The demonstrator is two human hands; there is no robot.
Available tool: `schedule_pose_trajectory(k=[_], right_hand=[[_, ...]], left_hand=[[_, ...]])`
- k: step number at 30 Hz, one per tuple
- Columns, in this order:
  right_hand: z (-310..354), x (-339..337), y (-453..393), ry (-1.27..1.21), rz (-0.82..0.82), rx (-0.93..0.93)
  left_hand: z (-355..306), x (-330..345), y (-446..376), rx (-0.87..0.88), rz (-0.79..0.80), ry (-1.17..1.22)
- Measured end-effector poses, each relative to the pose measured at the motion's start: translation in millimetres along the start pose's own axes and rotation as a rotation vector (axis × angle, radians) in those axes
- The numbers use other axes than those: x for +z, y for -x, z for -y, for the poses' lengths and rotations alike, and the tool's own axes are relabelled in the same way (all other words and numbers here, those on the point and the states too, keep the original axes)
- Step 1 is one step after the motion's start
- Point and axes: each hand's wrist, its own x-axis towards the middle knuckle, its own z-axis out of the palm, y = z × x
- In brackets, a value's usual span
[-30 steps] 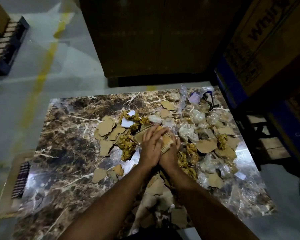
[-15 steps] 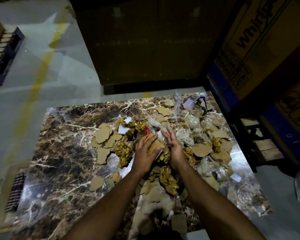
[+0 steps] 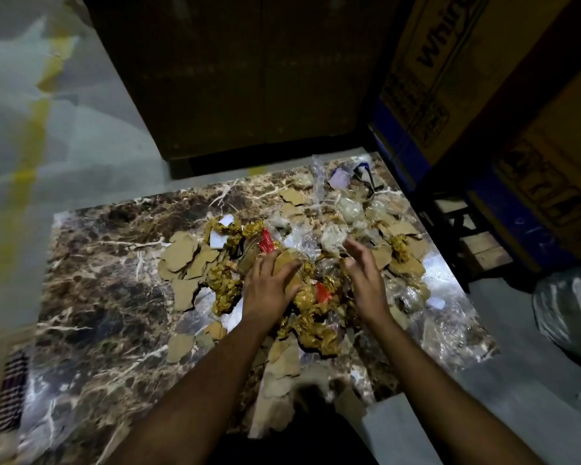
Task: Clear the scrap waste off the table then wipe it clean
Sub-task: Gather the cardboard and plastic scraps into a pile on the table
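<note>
While your left hand [image 3: 269, 290] lies flat with fingers spread on a torn cardboard piece [image 3: 287, 266] at the middle of the frame, your right hand [image 3: 363, 276] hovers just right of it, fingers loosely extended, gripping nothing. Between and below them sits crumpled gold foil [image 3: 311, 317]. Scrap covers the right half of the marble table [image 3: 98, 280]; clear plastic wrap [image 3: 346, 213] lies toward the upper right.

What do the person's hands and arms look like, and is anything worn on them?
Both forearms are bare, with no sleeves in view. The left hand and right hand wear no gloves, and no rings, watch or wristband can be seen. The picture is dim and slightly blurred.
</note>
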Motion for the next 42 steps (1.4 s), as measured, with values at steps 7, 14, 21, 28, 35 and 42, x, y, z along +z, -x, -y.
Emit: schedule_pose_trajectory(k=[7, 14, 21, 28, 35, 42], right_hand=[[-107, -20, 136, 0.914, 0.085, -0.316], [-128, 22, 144, 1.139, 0.191, -0.446], [-120, 50, 90, 1.119, 0.234, -0.468], [-114, 36, 121, 0.847, 0.016, -0.606], [-115, 37, 128, 0.958, 0.130, -0.518], [-108, 50, 100, 0.985, 0.174, -0.439]], left_hand=[[1, 3, 3, 0.020, -0.029, 0.027], [5, 5, 7, 0.035, -0.034, 0.065], [9, 7, 4, 0.021, -0.024, 0.072], [14, 5, 2, 0.017, 0.037, 0.073], [11, 8, 6, -0.038, 0.007, 0.152], [15, 16, 16, -0.052, -0.049, 0.272]])
